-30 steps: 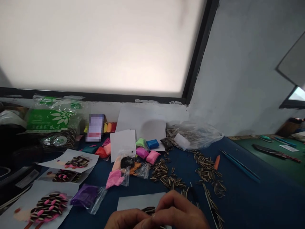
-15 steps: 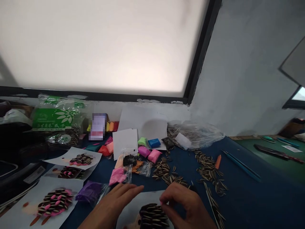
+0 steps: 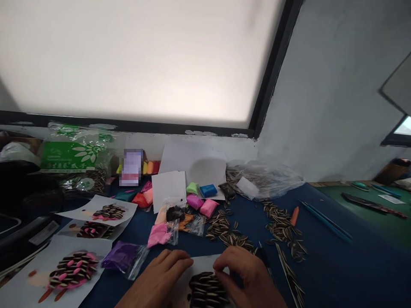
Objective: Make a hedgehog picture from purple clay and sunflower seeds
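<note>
My left hand [image 3: 165, 271] lies with fingers outstretched on the left side of a white paper sheet [image 3: 201, 262]. On that sheet is a hedgehog-shaped picture with striped sunflower seeds [image 3: 208, 291] set in rows on dark clay; its lower part is cut off by the frame. At the upper right edge of the seeds, my right hand [image 3: 248, 276] has thumb and forefinger pinched together. A small bit of pink clay shows at those fingertips, mostly hidden. Above the hands lie an opened pink clay packet [image 3: 159, 234] and a pile of loose sunflower seeds [image 3: 237, 241].
Finished-looking seed hedgehog pictures [image 3: 72, 269] lie at left beside a purple clay packet [image 3: 118, 256]. A green seed bag [image 3: 75, 156] and a plastic bag [image 3: 266, 182] stand along the wall. More seeds [image 3: 282, 224], an orange stick [image 3: 294, 216] and blue tweezers [image 3: 327, 221] lie at right.
My left hand has shifted slightly right and its fingers have drawn closer together. My right hand stays pinched at the seeds' edge, its fingertips slightly further left. The view has tilted a little.
</note>
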Demonstrator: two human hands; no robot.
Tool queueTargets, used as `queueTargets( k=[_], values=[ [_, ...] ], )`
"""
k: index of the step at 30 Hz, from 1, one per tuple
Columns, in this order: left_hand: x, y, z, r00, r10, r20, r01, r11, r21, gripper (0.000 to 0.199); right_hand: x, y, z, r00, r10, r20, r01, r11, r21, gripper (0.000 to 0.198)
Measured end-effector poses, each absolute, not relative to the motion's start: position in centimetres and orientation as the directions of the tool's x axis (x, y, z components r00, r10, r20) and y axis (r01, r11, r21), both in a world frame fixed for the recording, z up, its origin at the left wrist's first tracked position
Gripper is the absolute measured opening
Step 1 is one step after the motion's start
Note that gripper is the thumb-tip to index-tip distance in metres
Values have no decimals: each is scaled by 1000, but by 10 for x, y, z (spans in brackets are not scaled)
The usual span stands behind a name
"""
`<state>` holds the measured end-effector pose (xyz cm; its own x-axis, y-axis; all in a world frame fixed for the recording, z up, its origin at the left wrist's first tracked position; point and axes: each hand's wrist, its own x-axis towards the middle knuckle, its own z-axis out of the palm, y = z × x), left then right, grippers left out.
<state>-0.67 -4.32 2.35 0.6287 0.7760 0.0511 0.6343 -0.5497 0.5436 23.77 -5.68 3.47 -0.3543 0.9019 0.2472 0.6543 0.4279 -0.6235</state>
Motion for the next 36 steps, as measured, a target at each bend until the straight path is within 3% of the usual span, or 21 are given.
queueTargets(
  k=[12,19,26,36],
  values=[
    [-7,-38,3,633,764,126,636,-606,478,62,233,-57,33,-354,915,196,677,395,-621,12],
    [-6,-39,4,640,760,113,654,-615,441,80,230,-56,25,-401,882,247,621,460,-635,17],
    [-5,-37,2,640,763,92,661,-608,441,72,228,-57,27,-426,865,267,643,497,-583,16],
    [-5,-41,2,629,764,144,643,-616,456,59,226,-55,23,-415,871,262,634,483,-603,19]
  ],
)
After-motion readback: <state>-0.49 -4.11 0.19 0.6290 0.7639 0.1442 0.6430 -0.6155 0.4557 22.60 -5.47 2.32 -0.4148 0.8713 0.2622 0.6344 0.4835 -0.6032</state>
